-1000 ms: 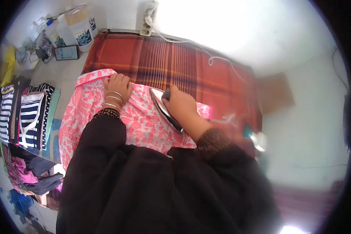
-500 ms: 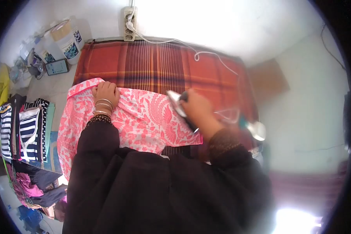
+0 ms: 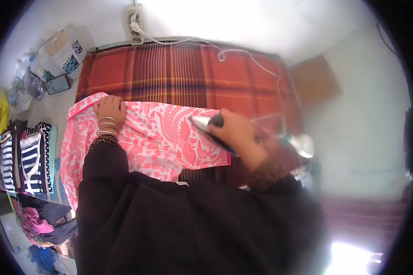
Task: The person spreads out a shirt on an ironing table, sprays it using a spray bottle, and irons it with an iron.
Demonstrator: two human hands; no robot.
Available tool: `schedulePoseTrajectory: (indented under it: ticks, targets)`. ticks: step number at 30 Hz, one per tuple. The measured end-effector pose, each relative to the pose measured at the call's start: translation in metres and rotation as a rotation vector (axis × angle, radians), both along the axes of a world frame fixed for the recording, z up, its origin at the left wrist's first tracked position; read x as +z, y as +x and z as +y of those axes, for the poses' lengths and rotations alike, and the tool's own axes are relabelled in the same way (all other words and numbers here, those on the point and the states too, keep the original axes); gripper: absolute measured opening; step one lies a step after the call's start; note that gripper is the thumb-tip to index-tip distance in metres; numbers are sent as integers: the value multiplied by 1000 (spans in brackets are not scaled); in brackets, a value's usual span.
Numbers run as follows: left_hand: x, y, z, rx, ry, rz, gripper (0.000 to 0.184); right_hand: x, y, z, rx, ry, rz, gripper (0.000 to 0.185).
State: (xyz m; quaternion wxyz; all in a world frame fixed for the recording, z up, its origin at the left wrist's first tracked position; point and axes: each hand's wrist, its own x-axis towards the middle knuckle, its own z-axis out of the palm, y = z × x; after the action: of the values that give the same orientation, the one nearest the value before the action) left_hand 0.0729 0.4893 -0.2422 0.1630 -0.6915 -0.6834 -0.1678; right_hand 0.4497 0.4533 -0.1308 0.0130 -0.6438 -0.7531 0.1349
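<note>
A pink and white patterned garment (image 3: 165, 123) lies over a red plaid cloth (image 3: 170, 64). On the garment's upper left, near its folded band, my left hand (image 3: 109, 112) presses down with its fingers close together; whether they pinch any fabric is hidden. My right hand (image 3: 236, 133) is wrapped round the dark handle of an iron (image 3: 204, 124). The iron rests over the right part of the garment, its tip toward the upper left. Motion blurs the right hand and the rear of the iron.
A power strip (image 3: 135, 30) with a white cord (image 3: 192, 40) hangs at the back. Bottles (image 3: 64, 57) and a phone (image 3: 58, 84) stand at the back left. Folded clothes (image 3: 30, 160) are stacked at the left. A white and green object (image 3: 303, 145) is at the right.
The iron and my right hand have moved right across the garment, whose right part now lies flatter. The view has shifted; my left hand stays on the same part of the garment.
</note>
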Motion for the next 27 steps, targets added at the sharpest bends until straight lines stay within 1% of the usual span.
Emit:
schedulePoseTrajectory:
  ticks: [1, 2, 5, 6, 7, 8, 9, 11, 12, 14, 16, 17, 19, 20, 21, 22, 23, 24, 26, 27]
  targets:
    - [1, 1, 1, -4, 16, 14, 18, -3, 7, 16, -56, 102, 12, 40]
    - [7, 3, -1, 28, -95, 19, 25, -7, 17, 32, -56, 105, 19, 40]
    - [12, 16, -8, 105, -12, -26, 28, -5, 35, 55, -90, 164, 33, 38]
    - [17, 22, -12, 118, -9, -21, 28, 6, 33, 48, -23, 106, 38, 42]
    - [25, 31, -17, 100, -3, -86, 30, 15, 31, 42, 46, 49, 42, 47]
    - [34, 38, -21, 84, 7, -150, 31, 19, 30, 34, 137, -12, 19, 46]
    - [42, 42, -25, 100, 12, -143, 31, 20, 29, 23, 229, -74, -4, 46]
    - [55, 52, -39, -46, 19, -276, 33, 16, 32, -4, 462, -187, -27, 35]
    - [64, 59, -47, -33, 13, -266, 33, 13, 32, -6, 475, -191, -16, 35]
    - [80, 76, -65, -94, 24, -387, 36, 7, 39, -10, 524, -124, 17, 35]
    - [79, 106, -80, -64, -15, -384, 37, 3, 50, 24, 414, 26, 105, 34]
    - [76, 123, -88, -31, -46, -397, 38, -5, 60, 55, 354, 73, 63, 33]
    - [47, 171, -100, 25, -256, -307, 43, -1, 92, 113, 280, 73, 69, 29]
    - [50, 211, -112, 11, -355, -282, 52, -2, 113, 141, 262, 89, 68, 27]
    - [51, 244, -112, 38, -659, -276, 61, 2, 134, 160, 221, 86, 77, 25]
    - [36, 267, -121, -43, -669, -190, 63, -5, 162, 185, 232, 99, 41, 37]
    - [20, 284, -131, -127, -674, -106, 66, -10, 188, 204, 196, 99, 35, 36]
    - [15, 294, -137, -115, -656, -100, 66, -10, 212, 221, 161, 101, 28, 36]
    - [10, 308, -144, -125, -618, -42, 68, -5, 257, 250, 179, 105, -118, 33]
    - [11, 311, -144, -115, -601, -38, 68, 2, 268, 255, 186, 123, -114, 33]
